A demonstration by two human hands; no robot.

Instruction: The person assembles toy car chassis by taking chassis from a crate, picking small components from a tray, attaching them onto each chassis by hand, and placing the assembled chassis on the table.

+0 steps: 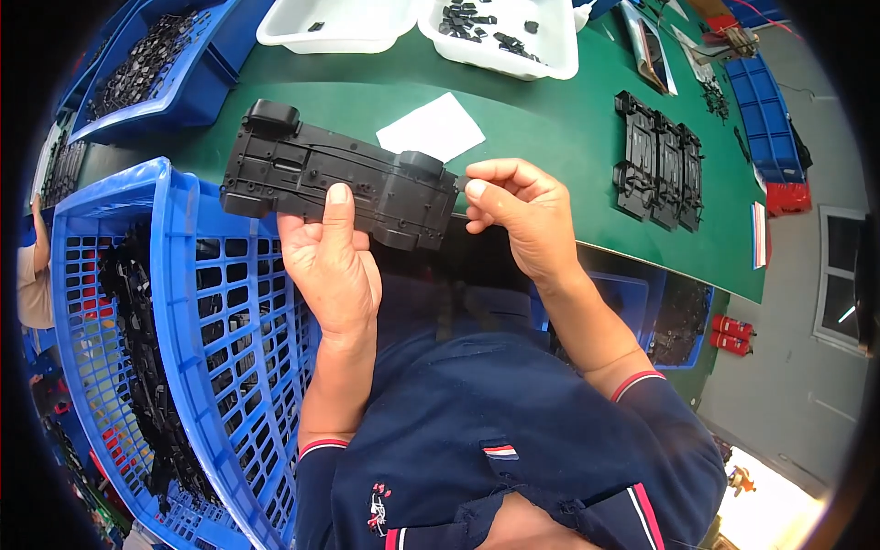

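Observation:
A black plastic toy-car chassis (362,170), with four rounded wheel housings at its corners, is held up over the near edge of the green table. My left hand (335,261) grips it from below, its thumb lying across the middle. At the chassis's right end, my right hand (522,206) has thumb and forefinger pinched together against the edge. Whether a small part sits between those fingertips is too small to tell. A white sheet of paper (433,128) lies on the table just behind the chassis.
Several black chassis (658,160) lie side by side on the green table (550,119). Two white trays (344,27) with small black parts stand at the back. A blue bin (174,82) of black pieces is far left. A blue mesh crate (165,266) stands near left. Another person's arm (38,238) shows beyond.

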